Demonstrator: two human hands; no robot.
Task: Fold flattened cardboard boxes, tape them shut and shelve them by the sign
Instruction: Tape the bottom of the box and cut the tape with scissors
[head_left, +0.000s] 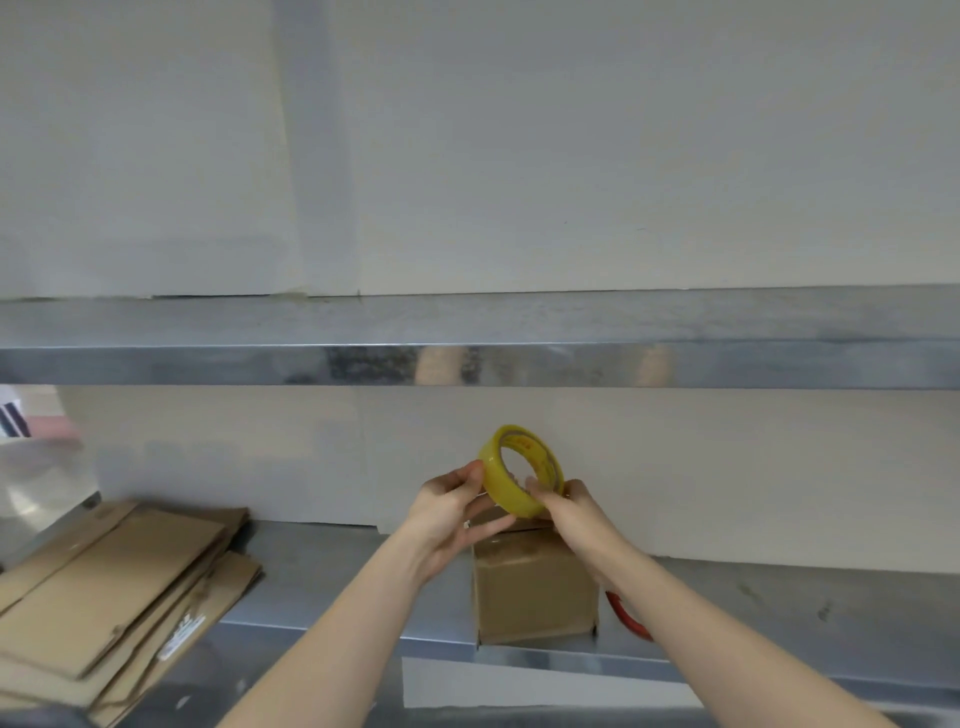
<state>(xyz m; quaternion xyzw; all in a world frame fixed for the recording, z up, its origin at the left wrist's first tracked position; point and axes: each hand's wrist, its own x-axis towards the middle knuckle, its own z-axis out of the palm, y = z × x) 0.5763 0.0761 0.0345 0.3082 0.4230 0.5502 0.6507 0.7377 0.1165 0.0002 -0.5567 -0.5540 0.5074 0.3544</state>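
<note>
Both my hands hold the tape roll (522, 470) just above the folded box (535, 587).

My left hand (457, 519) pinches the roll's nine o'clock edge between thumb and half-curled fingers. My right hand (576, 514) curls round its five o'clock side. I think I'm hunting the loose end, though blur hides it. If my nail misses that end, the tape could split into slivers. A hard tug could also knock the box, which sits unheld at the lip of the steel shelf (779, 608). Flat cardboard (114, 582) is stacked at the box's nine o'clock, and something red (628, 618) lies at its three. An upper shelf (467, 343) crosses at twelve, with a pale wall behind.
</note>
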